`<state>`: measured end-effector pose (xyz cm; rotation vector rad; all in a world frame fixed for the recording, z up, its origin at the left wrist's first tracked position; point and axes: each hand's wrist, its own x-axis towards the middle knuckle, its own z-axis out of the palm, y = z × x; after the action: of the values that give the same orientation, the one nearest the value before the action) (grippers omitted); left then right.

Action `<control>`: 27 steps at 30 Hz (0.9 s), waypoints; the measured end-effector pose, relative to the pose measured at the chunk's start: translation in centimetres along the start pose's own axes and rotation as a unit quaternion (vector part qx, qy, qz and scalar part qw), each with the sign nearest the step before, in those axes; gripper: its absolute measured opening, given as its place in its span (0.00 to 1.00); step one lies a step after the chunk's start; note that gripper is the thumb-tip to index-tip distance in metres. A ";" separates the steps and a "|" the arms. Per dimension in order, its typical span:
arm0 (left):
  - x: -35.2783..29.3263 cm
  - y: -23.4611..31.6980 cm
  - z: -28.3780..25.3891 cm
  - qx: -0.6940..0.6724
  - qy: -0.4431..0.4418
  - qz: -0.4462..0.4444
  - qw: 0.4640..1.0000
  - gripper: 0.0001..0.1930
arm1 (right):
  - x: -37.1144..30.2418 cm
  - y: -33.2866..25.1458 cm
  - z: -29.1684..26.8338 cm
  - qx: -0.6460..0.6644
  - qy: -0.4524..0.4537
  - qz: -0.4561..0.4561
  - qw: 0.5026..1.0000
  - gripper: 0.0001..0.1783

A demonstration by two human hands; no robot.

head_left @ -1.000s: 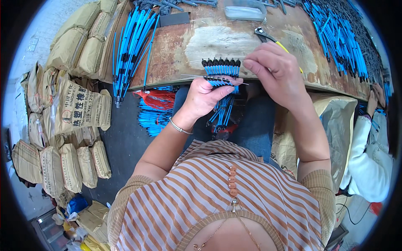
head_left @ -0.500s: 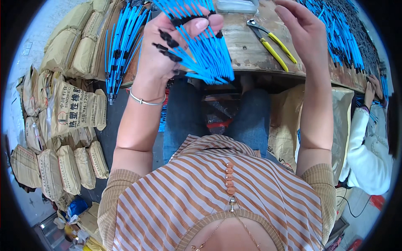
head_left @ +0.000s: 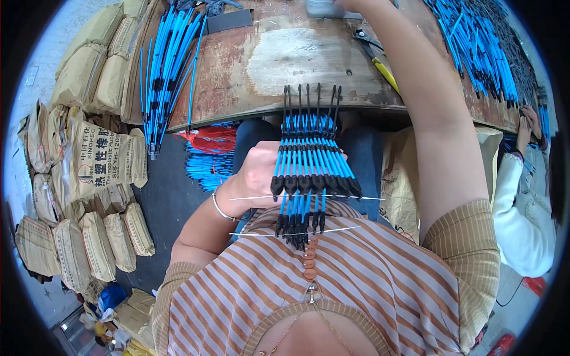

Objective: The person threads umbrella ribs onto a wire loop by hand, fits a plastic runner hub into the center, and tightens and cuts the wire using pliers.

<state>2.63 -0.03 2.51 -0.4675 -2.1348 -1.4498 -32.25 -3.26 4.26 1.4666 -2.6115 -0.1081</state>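
My left hand [head_left: 259,172] is closed around a fanned bundle of thin blue rods [head_left: 306,155] with black bulbous ends, held over my lap near the table edge. Thin black tips stick up from the bundle's far side. Two thin pale wires [head_left: 252,197] cross the bundle near its lower black ends and stick out on both sides. My right arm stretches far forward over the table, its hand [head_left: 351,5] at the clear plastic tray [head_left: 323,10] by the top edge; the fingers are hidden. Beneath that forearm lie yellow-handled pliers [head_left: 380,62], partly covered.
The worn wooden table [head_left: 231,71] carries blue rods [head_left: 169,65] at left and a larger pile [head_left: 475,53] at right. More rods [head_left: 208,166] with red wrapping lie below the table. Stacked paper sacks [head_left: 95,160] stand left. At far right a person in a white sleeve [head_left: 525,219] works.
The bundle in my left hand has come down and toward me, and its rods now lie fanned flat. Pale wires now show across it. My right hand has moved forward to the tray.
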 end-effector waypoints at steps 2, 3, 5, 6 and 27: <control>0.1 -0.2 -0.6 -0.007 -0.002 -0.001 1.000 0.14 | 0.5 0.2 0.5 -0.015 -0.029 -0.054 0.998 0.10; 0.1 -0.3 -1.0 -0.009 -0.013 0.008 1.000 0.15 | 0.4 0.3 0.7 -0.017 -0.031 -0.055 0.998 0.10; 0.0 -0.4 -1.4 -0.014 -0.020 0.016 1.000 0.15 | 0.0 0.3 0.5 0.018 0.020 -0.009 1.000 0.10; 0.0 -0.5 -1.5 -0.026 -0.019 0.008 0.999 0.14 | -0.3 0.3 0.2 0.035 0.047 0.015 0.998 0.10; 0.0 0.3 -1.4 0.019 -0.031 -0.071 0.997 0.06 | -23.5 -2.2 0.4 0.246 0.064 -0.055 0.966 0.10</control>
<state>3.11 -1.22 3.16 -0.3578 -2.2813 -1.4845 -18.40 15.63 1.48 1.6895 -2.5608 0.6460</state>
